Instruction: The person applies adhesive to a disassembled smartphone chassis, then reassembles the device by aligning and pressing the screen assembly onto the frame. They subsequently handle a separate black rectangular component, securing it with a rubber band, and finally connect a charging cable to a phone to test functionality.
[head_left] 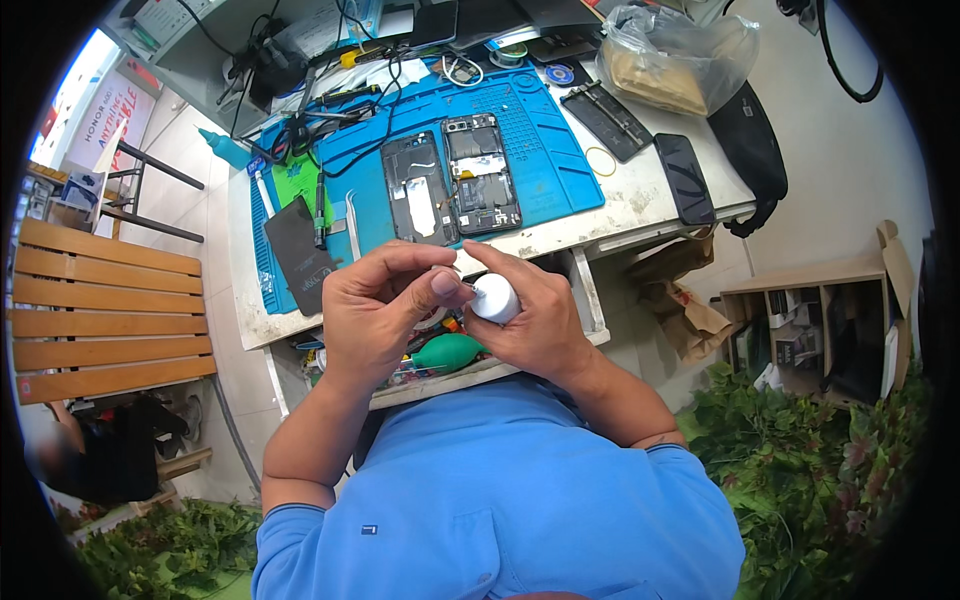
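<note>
My right hand (545,315) is wrapped round a small white bottle (497,299), tilted with its narrow end toward my left hand (372,305). The thumb and fingers of my left hand are pinched together at that end; what they hold is too small to make out. Beyond my hands, an opened phone (484,190) with its inner parts showing lies on a blue repair mat (550,160). Beside it is a loose dark phone panel (408,180). Below my hands, a green rubber air blower (446,352) lies in the pulled-out drawer (592,300).
Left on the mat are tweezers (352,226), a screwdriver (320,212) and a black flat panel (300,252). A dark phone (684,178), a phone frame (606,120) and a plastic bag (680,65) lie right. A person (110,445) sits far left near a slatted bench (110,310).
</note>
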